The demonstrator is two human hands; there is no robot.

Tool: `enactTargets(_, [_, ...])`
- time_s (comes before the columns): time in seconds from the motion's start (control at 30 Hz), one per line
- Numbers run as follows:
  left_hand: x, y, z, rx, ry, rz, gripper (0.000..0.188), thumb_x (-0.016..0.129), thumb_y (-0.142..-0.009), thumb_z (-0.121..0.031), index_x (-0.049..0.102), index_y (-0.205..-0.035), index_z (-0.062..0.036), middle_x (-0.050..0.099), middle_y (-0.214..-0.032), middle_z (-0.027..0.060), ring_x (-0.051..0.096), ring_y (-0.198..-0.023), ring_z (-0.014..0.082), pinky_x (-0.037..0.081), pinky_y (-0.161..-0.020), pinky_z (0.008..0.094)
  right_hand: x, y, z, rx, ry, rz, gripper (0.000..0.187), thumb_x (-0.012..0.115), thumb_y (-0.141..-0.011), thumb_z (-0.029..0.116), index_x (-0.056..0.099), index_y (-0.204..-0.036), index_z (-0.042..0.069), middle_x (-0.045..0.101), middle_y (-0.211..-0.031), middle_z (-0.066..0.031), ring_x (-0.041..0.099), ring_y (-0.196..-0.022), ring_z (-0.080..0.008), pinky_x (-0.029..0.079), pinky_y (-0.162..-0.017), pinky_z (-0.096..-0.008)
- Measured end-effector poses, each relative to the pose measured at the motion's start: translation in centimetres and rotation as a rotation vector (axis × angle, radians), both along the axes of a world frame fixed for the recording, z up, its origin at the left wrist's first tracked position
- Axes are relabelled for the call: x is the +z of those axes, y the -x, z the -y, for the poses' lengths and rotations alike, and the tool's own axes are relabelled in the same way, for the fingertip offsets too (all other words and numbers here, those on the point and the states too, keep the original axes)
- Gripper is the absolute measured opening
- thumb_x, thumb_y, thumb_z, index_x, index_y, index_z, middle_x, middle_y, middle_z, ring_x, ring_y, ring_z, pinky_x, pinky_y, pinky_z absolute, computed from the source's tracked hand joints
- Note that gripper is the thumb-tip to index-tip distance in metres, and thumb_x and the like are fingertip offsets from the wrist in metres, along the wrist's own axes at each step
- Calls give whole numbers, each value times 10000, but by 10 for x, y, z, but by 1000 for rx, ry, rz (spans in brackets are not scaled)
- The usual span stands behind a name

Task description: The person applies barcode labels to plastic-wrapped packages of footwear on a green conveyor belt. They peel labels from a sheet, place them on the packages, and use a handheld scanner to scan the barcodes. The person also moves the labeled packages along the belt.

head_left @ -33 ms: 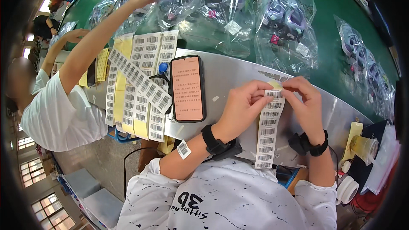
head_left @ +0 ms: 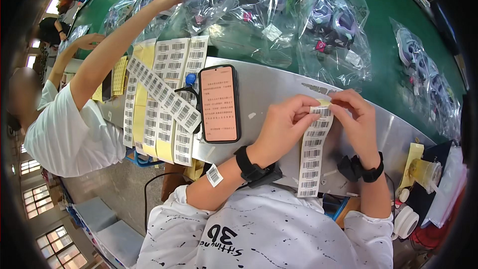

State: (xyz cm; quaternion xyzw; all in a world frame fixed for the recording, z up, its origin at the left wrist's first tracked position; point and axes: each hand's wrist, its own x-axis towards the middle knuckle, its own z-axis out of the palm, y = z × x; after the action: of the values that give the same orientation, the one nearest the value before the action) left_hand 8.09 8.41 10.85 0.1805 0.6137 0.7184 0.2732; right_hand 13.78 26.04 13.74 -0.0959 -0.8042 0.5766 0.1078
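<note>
My left hand (head_left: 285, 127) is closed, its thumb and fingertips pinching the upper left edge of a strip of white barcode labels (head_left: 311, 157). My right hand (head_left: 356, 119) pinches the top right corner of the same strip. A bit of yellow backing shows at the strip's top end between the two hands. The strip hangs down toward my shirt over the metal table edge (head_left: 279, 159). One loose barcode label (head_left: 214, 175) sticks to my left forearm. Black bands with small dark boxes are on both wrists.
A phone (head_left: 219, 104) lies left of my hands, beside more barcode label sheets (head_left: 167, 99). Bagged shoes (head_left: 333, 25) line the green tabletop (head_left: 383, 45), with more bagged shoes (head_left: 428, 79) at right. A co-worker's arm (head_left: 124, 30) reaches across at left. A cup (head_left: 425, 173) stands at right.
The yellow backing at the strip's top end sits slightly differently between my fingertips. Otherwise the hands and the co-worker's arm look unmoved.
</note>
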Motion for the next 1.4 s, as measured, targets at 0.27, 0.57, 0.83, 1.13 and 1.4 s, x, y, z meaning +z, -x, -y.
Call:
enactTargets(0.27, [11, 5, 9, -63, 132, -150, 219, 614, -880, 40, 599, -1098, 42, 692, -1012, 112, 653, -952, 126, 538, -823, 249, -1, -4, -2, 39, 132, 102, 54, 661, -833, 25, 672, -869, -14, 617, -842, -20, 545, -708, -79, 427, -642, -228])
enactTargets(0.57, [0, 6, -3, -151, 88, 186, 481, 599, -847, 101, 423, -1290, 38, 566, -1255, 155, 608, -1081, 174, 528, -871, 273, 8, -8, 5, 90, -384, -217, 77, 627, -780, -37, 569, -831, -32, 539, -985, -160, 567, -866, -315, 477, -754, -376])
enactTargets(0.83, [5, 2, -6, -59, 146, 170, 499, 577, -867, 82, 373, -1321, 47, 563, -1253, 198, 667, -960, 201, 546, -812, 273, 37, 84, -101, -273, 218, -464, 329, 669, -803, 27, 556, -1112, 25, 566, -1075, -118, 566, -969, -207, 490, -818, -317])
enactTargets(1.13, [13, 0, -14, -54, 140, 166, 510, 572, -875, 78, 351, -1334, 60, 554, -1268, 211, 663, -962, 191, 544, -795, 254, -46, 209, -184, -527, -329, 56, 730, 632, -808, -6, 261, -1435, 45, 646, -857, -165, 649, -677, -239, 549, -579, -357])
enactTargets(1.4, [12, 2, -12, -56, 127, 208, 525, 574, -871, 90, 349, -1344, 50, 554, -1268, 216, 667, -948, 188, 548, -785, 247, -44, 203, -228, -484, 357, -22, 803, 686, -837, 106, 205, -1480, 76, 646, -903, -154, 625, -704, -176, 533, -564, -305])
